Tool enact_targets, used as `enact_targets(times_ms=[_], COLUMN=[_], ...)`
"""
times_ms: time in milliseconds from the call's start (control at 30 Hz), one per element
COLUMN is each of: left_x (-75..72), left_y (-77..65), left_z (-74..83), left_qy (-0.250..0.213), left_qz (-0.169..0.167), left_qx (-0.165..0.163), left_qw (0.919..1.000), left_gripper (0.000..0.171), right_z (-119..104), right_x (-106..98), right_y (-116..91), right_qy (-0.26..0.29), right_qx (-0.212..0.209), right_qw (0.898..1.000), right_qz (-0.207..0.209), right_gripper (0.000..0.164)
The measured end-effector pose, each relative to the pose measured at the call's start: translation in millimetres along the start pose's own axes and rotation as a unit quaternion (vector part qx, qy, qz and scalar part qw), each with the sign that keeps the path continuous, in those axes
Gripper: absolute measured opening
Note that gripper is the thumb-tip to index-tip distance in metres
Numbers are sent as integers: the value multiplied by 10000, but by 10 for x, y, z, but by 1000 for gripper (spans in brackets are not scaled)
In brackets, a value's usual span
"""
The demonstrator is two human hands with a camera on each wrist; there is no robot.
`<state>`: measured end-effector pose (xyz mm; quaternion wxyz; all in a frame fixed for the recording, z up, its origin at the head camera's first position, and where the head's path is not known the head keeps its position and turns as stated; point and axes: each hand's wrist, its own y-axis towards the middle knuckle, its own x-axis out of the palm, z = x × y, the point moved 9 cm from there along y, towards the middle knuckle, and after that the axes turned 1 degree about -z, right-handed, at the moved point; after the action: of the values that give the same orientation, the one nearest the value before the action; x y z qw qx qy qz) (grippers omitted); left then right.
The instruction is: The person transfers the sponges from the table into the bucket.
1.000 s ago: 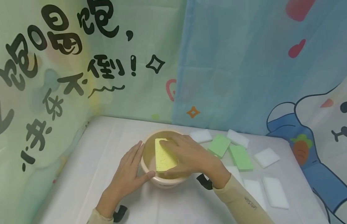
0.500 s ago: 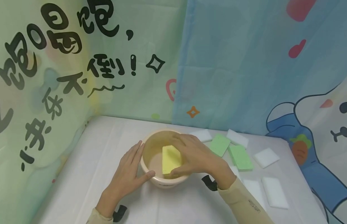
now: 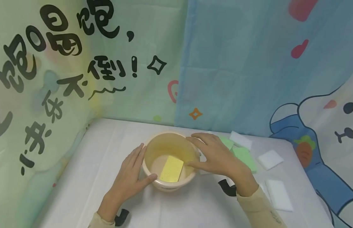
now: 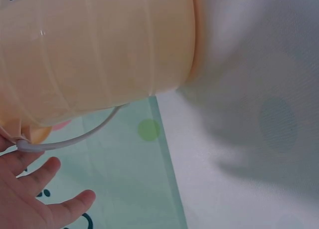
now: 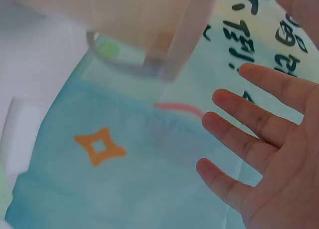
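Observation:
A cream plastic bucket (image 3: 168, 141) stands on the white table, with a yellow sponge (image 3: 172, 169) lying inside on its bottom. At the bucket's left side is my left hand (image 3: 126, 180), its thumb on the near rim and its fairly straight fingers along the outside. The left wrist view shows those fingers (image 4: 37, 181) spread near the bucket's grey handle (image 4: 84, 137). My right hand (image 3: 220, 156) hovers over the bucket's right rim and holds nothing. Its fingers are spread and straight in the right wrist view, beside the tilted-looking bucket (image 5: 134, 14).
Right of the bucket lie green sponges (image 3: 245, 158) and several white ones, such as a white sponge (image 3: 279, 194) near the front and a white sponge (image 3: 270, 159) farther back. My right arm hides some. A printed curtain (image 3: 236, 79) borders the table behind.
My right hand has let go of the yellow sponge, which has gone down into the bucket. That hand has moved right and up to the rim. The left hand has stayed put.

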<state>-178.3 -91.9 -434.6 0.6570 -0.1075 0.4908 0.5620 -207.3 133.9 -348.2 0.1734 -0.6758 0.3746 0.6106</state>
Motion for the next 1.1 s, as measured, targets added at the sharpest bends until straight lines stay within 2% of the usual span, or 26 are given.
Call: enact_targets(times_ms=[300, 433, 700, 867, 1100], left_x=[3, 9, -4, -5, 0], left_y=[-4, -3, -11, -16, -20], left_z=[12, 14, 18, 14, 26], left_qy=[-34, -47, -124, -123, -121], left_qz=[65, 92, 97, 78, 121], left_qx=[40, 60, 52, 27, 90], left_qw=[10000, 9999, 9999, 9999, 9998], left_gripper=[96, 96, 96, 95, 95], right_z=[383, 533, 733, 883, 1048], right_x=[-31, 6, 108, 264, 475], right_y=[-350, -545, -936, -1179, -1469], right_qy=[195, 201, 149, 276, 409], right_qx=[751, 990, 1254, 1696, 1984], right_qw=[9970, 9948, 9912, 9822, 9736], right_qz=[-79, -160, -387, -762, -1051], right_gripper=[60, 59, 66, 72, 86])
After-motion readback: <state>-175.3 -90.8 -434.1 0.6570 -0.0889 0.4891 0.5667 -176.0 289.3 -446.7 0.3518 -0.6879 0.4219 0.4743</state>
